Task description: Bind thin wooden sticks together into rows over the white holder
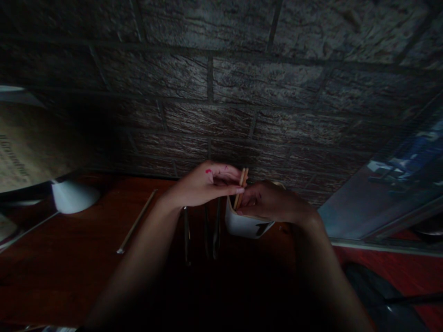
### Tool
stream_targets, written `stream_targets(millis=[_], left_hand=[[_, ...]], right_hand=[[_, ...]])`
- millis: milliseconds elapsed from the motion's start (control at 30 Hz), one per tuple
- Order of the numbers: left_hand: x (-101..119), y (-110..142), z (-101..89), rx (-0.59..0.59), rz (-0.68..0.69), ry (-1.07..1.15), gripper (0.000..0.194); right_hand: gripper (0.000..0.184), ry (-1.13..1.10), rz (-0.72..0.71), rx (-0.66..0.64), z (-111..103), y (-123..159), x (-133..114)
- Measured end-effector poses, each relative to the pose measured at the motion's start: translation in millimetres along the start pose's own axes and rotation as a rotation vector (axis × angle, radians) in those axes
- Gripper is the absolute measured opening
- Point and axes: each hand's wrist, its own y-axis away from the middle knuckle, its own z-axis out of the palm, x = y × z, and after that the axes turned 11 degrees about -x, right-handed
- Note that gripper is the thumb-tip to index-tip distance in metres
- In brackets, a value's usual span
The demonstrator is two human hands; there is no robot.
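Steadying the wooden sticks point(243, 177) should help — left hand point(211, 184) pinching them, right hand point(270, 203) at the white container point(242, 226), grip unclear.

- We see slim tan sticks point(243, 177) of matt wood
- a white box-shaped container point(244, 226), smooth, faintly glossy
- our flat reddish-brown wooden desk point(86, 240), smooth
- a grey-brown brick wall point(235, 83), rough, ridged

Left hand point(206, 185) pinches thin sticks point(242, 177), right hand point(268, 200) over white container point(244, 225).
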Motion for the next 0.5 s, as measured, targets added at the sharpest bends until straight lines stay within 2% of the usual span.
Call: stream_targets(millis=[500], left_hand=[[-1.9, 0.2, -2.5, -0.128, -0.075, -0.021, 0.014]], right_hand=[[0.017, 0.057, 0.047, 0.025, 1.6, -1.5, 4.3]])
